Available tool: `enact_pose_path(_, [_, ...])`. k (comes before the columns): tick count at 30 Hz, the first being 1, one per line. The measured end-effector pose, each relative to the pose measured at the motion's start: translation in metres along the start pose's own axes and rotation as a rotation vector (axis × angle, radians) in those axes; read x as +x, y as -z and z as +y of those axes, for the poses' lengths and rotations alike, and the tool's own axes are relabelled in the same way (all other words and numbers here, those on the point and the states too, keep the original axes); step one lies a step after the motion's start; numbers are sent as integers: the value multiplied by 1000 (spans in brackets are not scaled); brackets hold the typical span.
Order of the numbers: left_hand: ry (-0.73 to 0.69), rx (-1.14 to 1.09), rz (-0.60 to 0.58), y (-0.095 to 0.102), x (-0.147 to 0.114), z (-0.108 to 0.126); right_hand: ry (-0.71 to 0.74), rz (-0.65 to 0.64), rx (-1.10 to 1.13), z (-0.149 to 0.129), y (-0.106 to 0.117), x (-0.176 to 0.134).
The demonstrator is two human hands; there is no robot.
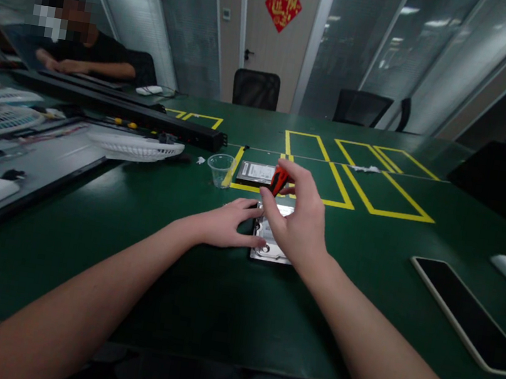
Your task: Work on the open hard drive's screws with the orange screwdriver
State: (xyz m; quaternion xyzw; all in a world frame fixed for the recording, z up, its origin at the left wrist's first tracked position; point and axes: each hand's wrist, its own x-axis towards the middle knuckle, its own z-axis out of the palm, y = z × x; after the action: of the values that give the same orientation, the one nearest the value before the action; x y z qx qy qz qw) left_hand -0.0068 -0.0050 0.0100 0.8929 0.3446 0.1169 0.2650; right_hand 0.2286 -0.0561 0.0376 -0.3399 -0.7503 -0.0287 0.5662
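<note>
A silver hard drive lies flat on the green table in front of me, partly covered by my hands. My left hand holds its left side, with the thumb on the drive's face and the fingers along the upper left edge. In my right hand, above the drive, is a red and black screwdriver, pinched upright by the handle. The screwdriver's tip is hidden behind my fingers. Just beyond, a second hard drive with a white label lies inside a yellow tape outline.
A clear plastic cup stands left of the second drive. White fan-like parts and a long black bar occupy the left. A phone lies at right. Across the table sits a person; chairs line the far side.
</note>
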Motion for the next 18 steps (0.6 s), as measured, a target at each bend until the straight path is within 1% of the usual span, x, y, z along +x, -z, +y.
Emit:
enact_pose_path(6, [1, 4, -1, -1, -1, -2, -13, 12, -29, -1, 3, 2])
enact_pose_path(14, [32, -10, -20, 1, 0, 1, -2, 14, 39, 0, -2, -1])
enact_pose_path(18, [-5, -12, -5, 0, 0, -2, 17, 17, -4, 2, 0, 0])
